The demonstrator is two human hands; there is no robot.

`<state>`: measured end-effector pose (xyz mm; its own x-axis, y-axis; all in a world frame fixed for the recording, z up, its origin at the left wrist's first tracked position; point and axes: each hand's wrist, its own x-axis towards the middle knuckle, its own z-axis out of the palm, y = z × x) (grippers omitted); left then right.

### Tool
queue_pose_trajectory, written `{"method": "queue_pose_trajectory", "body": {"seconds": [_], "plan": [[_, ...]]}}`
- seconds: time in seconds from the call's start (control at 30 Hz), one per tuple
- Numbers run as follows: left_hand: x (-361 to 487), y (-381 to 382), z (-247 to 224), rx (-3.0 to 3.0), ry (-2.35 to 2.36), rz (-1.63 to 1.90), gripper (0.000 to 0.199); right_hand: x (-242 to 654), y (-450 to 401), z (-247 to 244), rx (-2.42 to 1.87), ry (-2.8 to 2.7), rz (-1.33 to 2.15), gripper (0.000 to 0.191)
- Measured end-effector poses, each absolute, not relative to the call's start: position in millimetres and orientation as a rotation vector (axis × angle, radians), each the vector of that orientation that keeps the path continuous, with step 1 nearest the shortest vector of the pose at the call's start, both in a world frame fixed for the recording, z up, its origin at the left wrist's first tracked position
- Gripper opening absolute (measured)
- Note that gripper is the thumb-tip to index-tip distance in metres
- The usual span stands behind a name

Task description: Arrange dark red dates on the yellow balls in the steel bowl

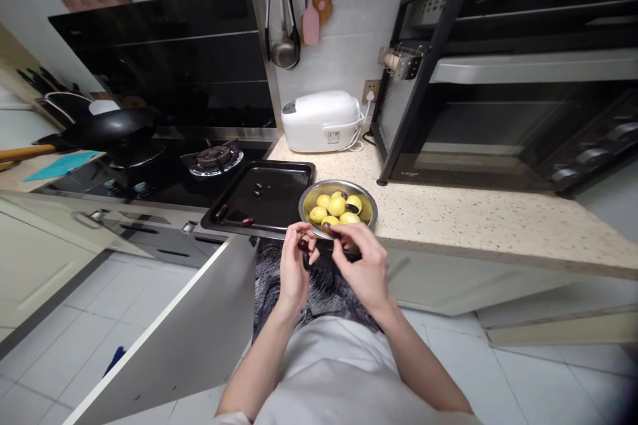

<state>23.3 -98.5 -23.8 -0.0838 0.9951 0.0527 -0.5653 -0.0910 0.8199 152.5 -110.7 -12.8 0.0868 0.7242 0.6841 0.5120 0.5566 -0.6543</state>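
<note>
My left hand (298, 257), fingers curled, holds dark oval grapes (303, 245) in front of the counter edge. Beside it, my right hand (363, 259) pinches another dark grape (327, 228) at the near rim of a metal bowl (373, 212). Yellow lemons (337, 205) fill the bowl, with a few dark grapes (351, 208) lying on top. To the left of the bowl is a black baking tray (279, 189), where several grapes (248, 221) lie scattered. My right fingers partly cover the near side of the bowl.
Behind the bowl stands a white appliance (321, 122) with a cord. A large oven (478, 132) occupies the right of the counter (448, 212). On the left, a wok (112, 126) sits on the gas stove (169, 169). An open cabinet door (199, 318) juts out below the tray.
</note>
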Motion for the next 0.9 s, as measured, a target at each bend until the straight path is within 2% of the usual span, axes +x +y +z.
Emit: {"method": "queue_pose_trajectory", "body": {"seconds": [0.17, 0.43, 0.53, 0.67, 0.77, 0.9], "plan": [[22, -98, -22, 0.752, 0.679, 1.555, 0.02, 175, -77, -22, -1.293, -1.547, 0.074, 0.024], [18, -98, -22, 0.799, 0.606, 1.499, 0.041, 174, -61, -31, -1.445, -1.615, 0.023, 0.009], [19, -98, -22, 0.812, 0.619, 1.472, 0.043, 176, -60, -29, -1.457, -1.635, 0.012, 0.005], [20, -97, -24, 0.795, 0.631, 1.48, 0.041, 175, -70, -22, -1.338, -1.636, 0.026, 0.007], [21, -97, -25, 0.763, 0.66, 1.523, 0.036, 164, -90, -16, -1.14, -1.68, 0.152, 0.011], [20, -99, -24, 0.684, 0.72, 1.594, 0.031, 144, -115, -14, -0.894, -1.906, 0.309, 0.007]]}}
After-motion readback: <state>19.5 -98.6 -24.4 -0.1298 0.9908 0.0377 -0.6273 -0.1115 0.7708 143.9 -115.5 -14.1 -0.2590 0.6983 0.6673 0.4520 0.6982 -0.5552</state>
